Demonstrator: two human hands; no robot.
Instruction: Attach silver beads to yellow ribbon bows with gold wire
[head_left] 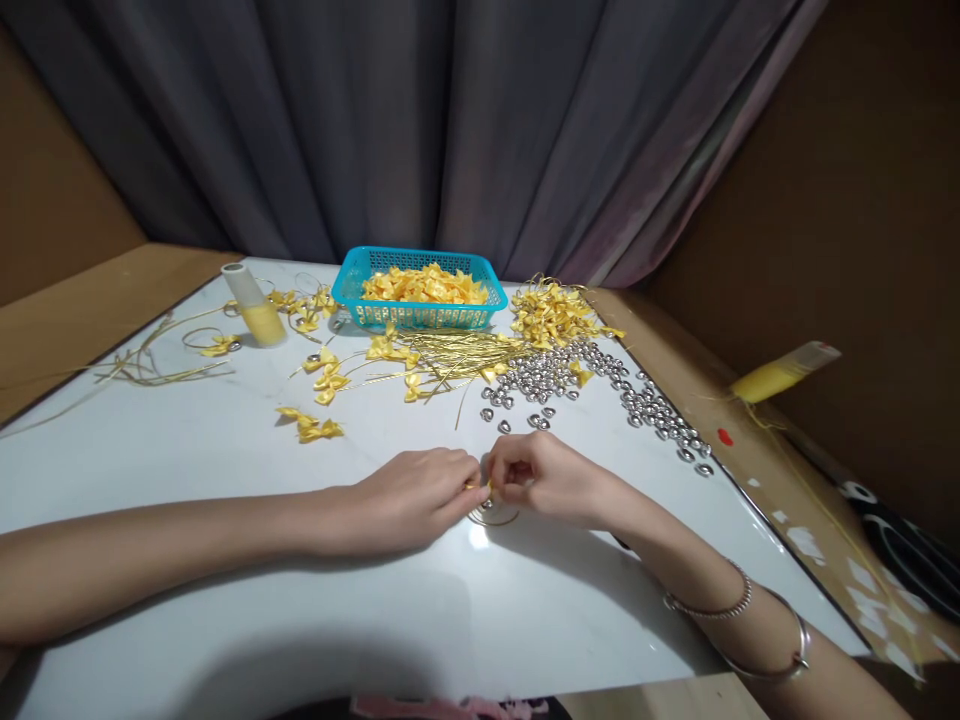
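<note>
My left hand (431, 495) and my right hand (551, 478) meet fingertip to fingertip just above the white table top (360, 610). Both are closed in a pinch on a small yellow ribbon bow, mostly hidden by the fingers. A loop of gold cord (501, 521) hangs below it, and a small silver bead (487, 504) shows at the fingertips. Beyond the hands lie loose silver beads (540, 375), a bundle of gold cords (457, 352) and several yellow bows (319, 428).
A blue basket (421, 318) of yellow bows stands at the back. To its right is a pile of corded bows (551, 312). A spool of yellow thread (259, 308) stands at the left; another spool (784, 372) and black-handled scissors (900, 550) are at the right.
</note>
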